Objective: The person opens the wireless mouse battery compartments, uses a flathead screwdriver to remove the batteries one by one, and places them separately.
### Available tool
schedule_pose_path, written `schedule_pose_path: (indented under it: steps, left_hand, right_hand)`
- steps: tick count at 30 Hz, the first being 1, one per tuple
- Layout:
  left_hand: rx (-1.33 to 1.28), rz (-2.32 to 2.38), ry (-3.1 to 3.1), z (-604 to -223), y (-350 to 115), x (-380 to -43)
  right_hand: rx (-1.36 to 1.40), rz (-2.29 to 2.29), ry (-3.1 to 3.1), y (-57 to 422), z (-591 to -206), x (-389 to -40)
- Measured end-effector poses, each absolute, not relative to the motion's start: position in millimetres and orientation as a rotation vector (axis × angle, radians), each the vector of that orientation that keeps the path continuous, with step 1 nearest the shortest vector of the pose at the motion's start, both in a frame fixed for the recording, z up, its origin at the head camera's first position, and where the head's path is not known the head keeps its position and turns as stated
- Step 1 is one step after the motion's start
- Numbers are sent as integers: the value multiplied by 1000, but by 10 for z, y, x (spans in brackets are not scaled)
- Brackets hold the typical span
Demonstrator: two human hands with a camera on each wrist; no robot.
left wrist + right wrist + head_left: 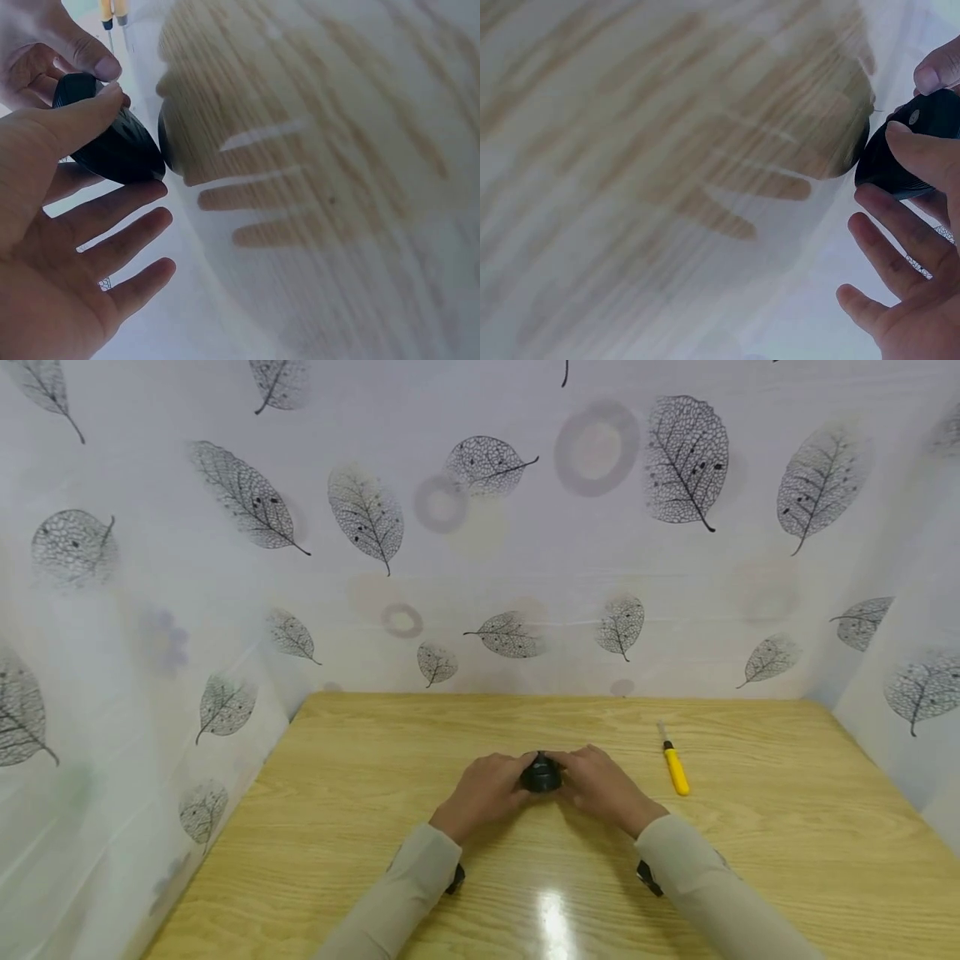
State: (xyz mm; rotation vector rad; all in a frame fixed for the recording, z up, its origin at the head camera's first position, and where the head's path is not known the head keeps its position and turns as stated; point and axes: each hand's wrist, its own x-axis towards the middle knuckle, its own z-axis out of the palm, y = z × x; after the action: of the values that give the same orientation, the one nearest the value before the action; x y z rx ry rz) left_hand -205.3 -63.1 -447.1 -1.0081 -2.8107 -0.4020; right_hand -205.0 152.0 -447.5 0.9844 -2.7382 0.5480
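In the head view, the black object (542,777) sits just below the middle of the frame, between the left hand (487,789) and the right hand (600,783), both pinching it, over the table (360,760). Uneven pressure from the two sides could twist it out of line. The screwdriver (676,768) lies right of centre, apart from the hands; a wide swing of the right arm might knock it.

In the left wrist view, at upper left, the left thumb and index finger hold the object while the other fingers spread free. Its smooth, curved shell could slip from so light a pinch.

In the right wrist view, at the right edge, the right hand holds it likewise. Whether it touches the table is hard to tell; if raised, a slip would drop it.
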Motion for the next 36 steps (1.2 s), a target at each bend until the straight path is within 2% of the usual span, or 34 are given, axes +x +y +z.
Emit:
schedule_pose_path:
  steps: [36]
  left_hand:
    - [-919,-468,-2754,-4310,-587,-1952]
  right_hand:
    - [932,631,-2657,1632,-4377,-1954]
